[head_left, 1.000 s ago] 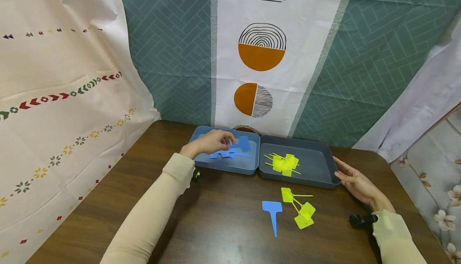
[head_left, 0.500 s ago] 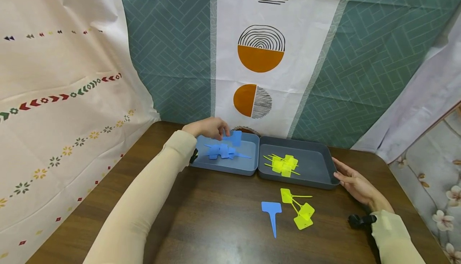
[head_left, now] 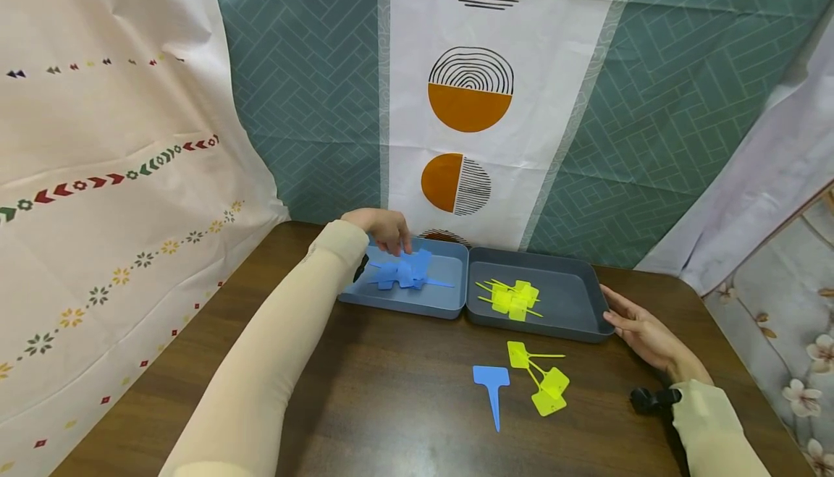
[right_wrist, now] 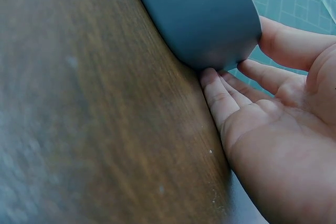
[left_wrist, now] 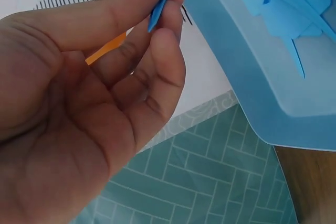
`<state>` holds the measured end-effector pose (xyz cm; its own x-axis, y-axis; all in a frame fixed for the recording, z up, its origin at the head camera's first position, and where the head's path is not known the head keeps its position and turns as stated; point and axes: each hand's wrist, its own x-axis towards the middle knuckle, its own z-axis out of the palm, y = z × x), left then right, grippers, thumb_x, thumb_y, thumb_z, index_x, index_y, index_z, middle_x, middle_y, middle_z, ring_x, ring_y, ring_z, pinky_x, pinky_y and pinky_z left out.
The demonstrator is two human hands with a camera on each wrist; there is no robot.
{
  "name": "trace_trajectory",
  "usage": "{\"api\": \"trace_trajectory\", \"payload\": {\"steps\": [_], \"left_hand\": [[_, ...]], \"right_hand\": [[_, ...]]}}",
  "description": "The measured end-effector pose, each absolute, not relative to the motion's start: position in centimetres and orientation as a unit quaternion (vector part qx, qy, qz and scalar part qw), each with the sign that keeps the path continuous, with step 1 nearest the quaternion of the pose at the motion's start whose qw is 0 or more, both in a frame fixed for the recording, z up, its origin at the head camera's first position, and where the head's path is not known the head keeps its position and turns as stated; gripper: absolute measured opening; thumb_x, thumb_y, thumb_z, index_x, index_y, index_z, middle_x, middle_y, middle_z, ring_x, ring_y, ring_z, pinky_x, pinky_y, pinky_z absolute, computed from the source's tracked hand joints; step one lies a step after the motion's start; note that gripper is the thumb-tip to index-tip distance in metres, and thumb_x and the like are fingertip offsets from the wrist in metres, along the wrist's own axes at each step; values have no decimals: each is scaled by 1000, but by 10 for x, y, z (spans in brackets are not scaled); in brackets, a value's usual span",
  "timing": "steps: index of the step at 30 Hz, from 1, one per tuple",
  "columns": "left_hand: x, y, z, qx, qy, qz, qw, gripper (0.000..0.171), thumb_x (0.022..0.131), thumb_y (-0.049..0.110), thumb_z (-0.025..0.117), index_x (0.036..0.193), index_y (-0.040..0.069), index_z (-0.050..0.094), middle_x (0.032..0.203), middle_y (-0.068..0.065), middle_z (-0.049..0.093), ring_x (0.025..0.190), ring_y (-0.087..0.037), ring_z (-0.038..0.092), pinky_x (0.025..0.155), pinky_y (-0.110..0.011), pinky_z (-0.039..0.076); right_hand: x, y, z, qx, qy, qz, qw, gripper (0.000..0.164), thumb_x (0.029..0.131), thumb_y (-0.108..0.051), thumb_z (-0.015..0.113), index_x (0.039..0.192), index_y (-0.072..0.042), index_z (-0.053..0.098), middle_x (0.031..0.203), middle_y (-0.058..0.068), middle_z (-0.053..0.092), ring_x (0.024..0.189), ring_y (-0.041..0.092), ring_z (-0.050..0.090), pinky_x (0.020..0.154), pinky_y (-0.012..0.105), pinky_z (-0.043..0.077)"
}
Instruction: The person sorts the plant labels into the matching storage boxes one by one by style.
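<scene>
My left hand (head_left: 386,231) is over the back of the light blue tray (head_left: 417,307). Between thumb and fingertips it pinches a blue T-shaped plant label (left_wrist: 161,3), whose pointed stem shows in the left wrist view. Other blue plant labels (head_left: 399,274) lie in a pile in that tray. My right hand (head_left: 651,336) touches the right end of the dark grey tray (head_left: 541,328) with its fingers straight. In the right wrist view, fingertips and thumb meet the tray's wall (right_wrist: 210,19). Yellow plant labels (head_left: 511,299) are heaped inside the grey tray.
On the brown table (head_left: 391,390), in front of the trays, lie a loose blue plant label (head_left: 491,383) and 3 yellow plant labels (head_left: 549,391). The trays stand side by side, close to a patterned cloth (head_left: 306,115) behind them.
My left hand has moved back and slightly left over the blue tray, then a little forward again, carrying the blue plant label. My right hand stays at the grey tray.
</scene>
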<state>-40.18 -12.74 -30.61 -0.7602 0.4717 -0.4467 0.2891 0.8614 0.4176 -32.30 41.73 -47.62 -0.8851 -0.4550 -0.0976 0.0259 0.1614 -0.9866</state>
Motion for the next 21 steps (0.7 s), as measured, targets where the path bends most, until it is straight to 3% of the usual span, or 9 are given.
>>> {"api": "trace_trajectory", "payload": {"steps": [6,12,16,21], "left_hand": [[-406,-126,-303,166,931,146,291,28,101,5,66,127,11,75,108,-6,70,73,-12,49,71,-26,43],[-404,-131,-305,118,942,160,271,28,103,8,65,128,15,73,117,-9,69,93,-20,57,73,-26,47],[-402,-131,-303,123,937,183,273,28,103,6,62,129,13,72,115,-10,67,92,-22,56,74,-27,47],[-400,-131,-301,126,931,196,282,29,104,6,60,131,12,70,117,-13,65,99,-27,57,69,-25,45]], "right_hand": [[-321,417,-474,-147,735,-635,186,73,113,-12,43,168,-14,-5,168,21,-27,149,52,-25,112,75,-11],[-320,415,-473,-147,731,-638,190,73,113,-11,42,167,-13,-6,167,22,-27,149,51,-24,112,75,-11],[-320,416,-473,-148,732,-637,190,73,113,-12,43,167,-14,-5,167,21,-27,149,51,-25,113,74,-11],[-322,418,-474,-147,740,-626,197,71,114,-14,41,168,-19,-4,170,17,-24,153,45,-20,122,62,-3]]}}
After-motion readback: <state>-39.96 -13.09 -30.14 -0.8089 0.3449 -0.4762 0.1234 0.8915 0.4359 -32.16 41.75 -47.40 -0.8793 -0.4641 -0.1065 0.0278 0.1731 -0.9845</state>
